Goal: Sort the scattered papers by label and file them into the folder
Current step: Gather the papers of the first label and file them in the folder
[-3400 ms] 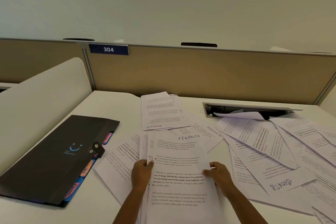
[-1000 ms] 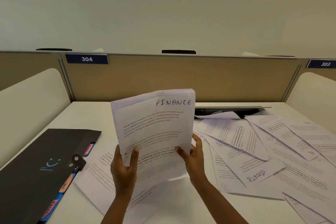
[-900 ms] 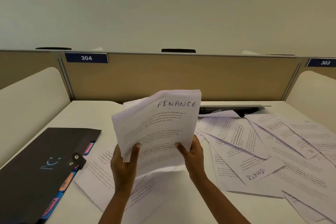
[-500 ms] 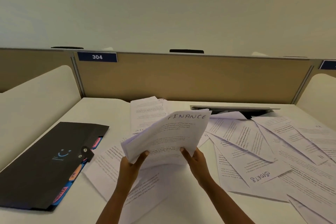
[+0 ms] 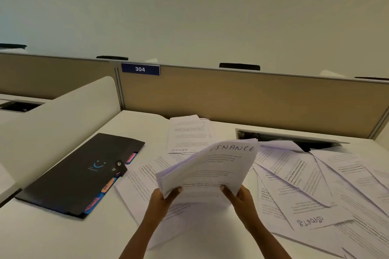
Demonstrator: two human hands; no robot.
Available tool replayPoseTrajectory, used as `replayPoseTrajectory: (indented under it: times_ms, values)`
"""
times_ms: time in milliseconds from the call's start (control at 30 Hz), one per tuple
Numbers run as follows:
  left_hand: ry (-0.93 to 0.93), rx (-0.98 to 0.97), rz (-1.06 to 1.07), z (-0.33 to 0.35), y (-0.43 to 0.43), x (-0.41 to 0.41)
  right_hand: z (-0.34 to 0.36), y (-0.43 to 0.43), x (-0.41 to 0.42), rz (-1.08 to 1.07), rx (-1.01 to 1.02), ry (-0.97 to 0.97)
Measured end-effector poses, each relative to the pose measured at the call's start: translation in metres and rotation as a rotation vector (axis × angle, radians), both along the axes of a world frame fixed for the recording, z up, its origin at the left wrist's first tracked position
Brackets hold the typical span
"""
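Both hands hold a stack of papers labelled FINANCE (image 5: 212, 166) above the desk, tilted away from me. My left hand (image 5: 163, 198) grips its lower left corner and my right hand (image 5: 240, 197) grips its lower right corner. A black expanding folder (image 5: 80, 172) with coloured tabs lies closed at the left. A stack marked ADMIN (image 5: 188, 134) lies at the back centre. Scattered sheets (image 5: 311, 187) cover the right side, one marked SPORTS (image 5: 310, 221). More sheets (image 5: 139, 183) lie under my hands.
A tan partition (image 5: 242, 94) with a blue 304 plate (image 5: 140, 69) closes the back of the white desk (image 5: 52, 235). A white side divider (image 5: 54, 118) stands at the left. A cable slot (image 5: 280, 135) opens at the back right.
The FINANCE stack, gathered off the desk and held upright a second ago, has tipped forward and lower. My view has swung to the right of the folder.
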State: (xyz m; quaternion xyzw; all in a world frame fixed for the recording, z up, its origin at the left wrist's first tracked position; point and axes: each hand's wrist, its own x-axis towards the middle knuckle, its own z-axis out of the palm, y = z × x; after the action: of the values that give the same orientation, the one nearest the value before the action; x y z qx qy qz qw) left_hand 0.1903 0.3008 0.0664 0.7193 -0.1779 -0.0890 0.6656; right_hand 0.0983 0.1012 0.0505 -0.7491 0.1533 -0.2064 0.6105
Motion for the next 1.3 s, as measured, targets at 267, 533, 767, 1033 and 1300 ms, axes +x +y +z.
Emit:
replayPoseTrajectory:
  times_ms: [267,533,767,1033,1300]
  values:
    - [0.108,0.075,0.034,0.011,-0.006,-0.013,0.020,-0.004,-0.010,0.047,0.086,0.010]
    - [0.188,0.081,0.164,-0.005,-0.003,-0.030,-0.009,-0.020,-0.032,-0.041,-0.313,0.344]
    - [0.239,0.090,0.177,-0.020,-0.011,-0.022,-0.031,-0.077,-0.055,-0.249,-0.813,0.941]
    - [0.283,0.053,0.091,-0.025,-0.027,0.009,-0.043,-0.058,-0.056,-0.318,-0.651,1.068]
    - [0.286,0.047,0.041,-0.017,-0.032,0.036,-0.065,-0.011,-0.016,-0.408,-0.885,0.830]
